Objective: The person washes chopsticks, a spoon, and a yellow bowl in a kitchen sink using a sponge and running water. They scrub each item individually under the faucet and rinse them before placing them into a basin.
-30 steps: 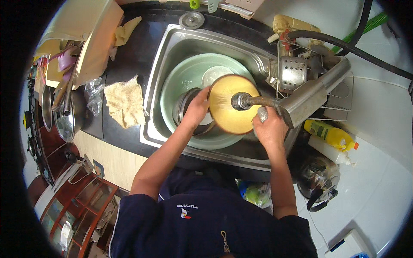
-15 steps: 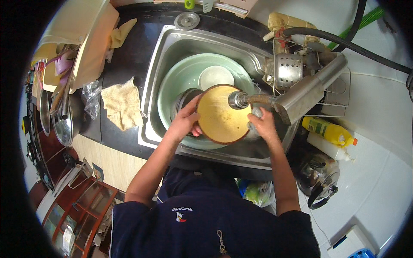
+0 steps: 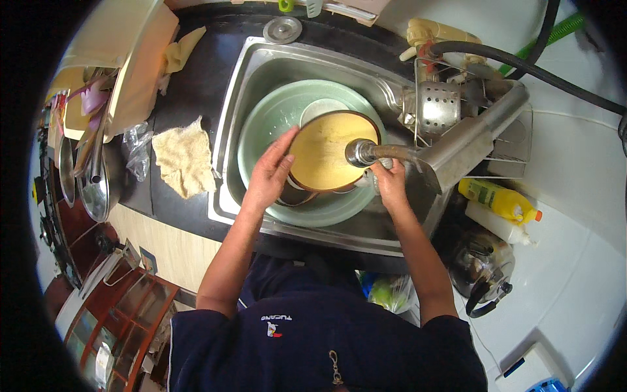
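Both hands hold a round yellow plate (image 3: pixel 320 153) with a brown rim, tilted beneath the faucet head (image 3: pixel 357 153). My left hand (image 3: pixel 266 175) grips its left rim, with the fingers stretched along the edge. On the right, my right hand (image 3: pixel 392 185) is closed at the rim and also has a greyish scrubber (image 3: pixel 367 181) in it, partly hidden. Below the plate is a pale green basin (image 3: pixel 258 127) in the steel sink (image 3: pixel 230 85). A white bowl (image 3: pixel 321 107) lies in the basin, partly covered by the plate; other dishes under it are mostly hidden.
A beige cloth (image 3: pixel 183 157) and a clear plastic bag (image 3: pixel 137 151) lie on the left counter beside a cream bin (image 3: pixel 140 72). At right stand a wire rack with a perforated steel holder (image 3: pixel 439 108), a yellow bottle (image 3: pixel 499 199) and a kettle (image 3: pixel 480 261).
The plate has moved up and left and tilted, with both hands following it. My left hand has shifted up along its rim.
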A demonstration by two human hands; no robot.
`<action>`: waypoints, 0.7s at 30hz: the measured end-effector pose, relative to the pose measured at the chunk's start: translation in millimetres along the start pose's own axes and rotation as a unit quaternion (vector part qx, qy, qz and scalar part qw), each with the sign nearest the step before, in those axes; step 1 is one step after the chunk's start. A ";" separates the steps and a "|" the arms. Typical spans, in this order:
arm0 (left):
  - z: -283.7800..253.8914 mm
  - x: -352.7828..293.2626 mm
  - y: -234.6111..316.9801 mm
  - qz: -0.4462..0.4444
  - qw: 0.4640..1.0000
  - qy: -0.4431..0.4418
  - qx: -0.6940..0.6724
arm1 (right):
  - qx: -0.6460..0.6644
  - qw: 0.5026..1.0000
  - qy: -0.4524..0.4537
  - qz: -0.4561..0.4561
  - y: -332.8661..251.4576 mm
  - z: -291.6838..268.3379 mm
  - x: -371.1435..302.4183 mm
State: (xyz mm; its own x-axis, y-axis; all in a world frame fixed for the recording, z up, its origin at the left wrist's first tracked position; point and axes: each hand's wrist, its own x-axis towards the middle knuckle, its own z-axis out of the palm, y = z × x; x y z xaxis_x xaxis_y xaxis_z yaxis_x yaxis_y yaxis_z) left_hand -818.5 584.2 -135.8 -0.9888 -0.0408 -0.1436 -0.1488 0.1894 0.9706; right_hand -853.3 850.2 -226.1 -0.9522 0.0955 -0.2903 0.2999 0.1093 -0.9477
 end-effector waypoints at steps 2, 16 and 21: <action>-3.7 5.6 -2.8 -0.027 0.999 0.023 -0.019 | 0.009 1.000 0.016 -0.009 -8.1 14.0 -5.5; 49.1 -5.6 -93.8 -0.136 0.989 -0.017 -0.063 | -0.380 0.903 -0.145 -0.136 -129.1 0.7 -24.6; 34.3 13.3 -28.6 -0.305 0.911 -0.036 -0.275 | -0.059 0.989 -0.120 0.059 -10.9 -54.2 26.1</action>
State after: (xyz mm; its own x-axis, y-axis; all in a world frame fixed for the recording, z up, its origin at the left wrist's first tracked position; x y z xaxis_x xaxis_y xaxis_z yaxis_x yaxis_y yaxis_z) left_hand -827.8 611.9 -172.1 -0.7258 0.0953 -0.6812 -0.6615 -0.3683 0.6533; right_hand -878.2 905.1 -216.2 -0.8925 -0.1216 -0.4343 0.4009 0.2270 -0.8875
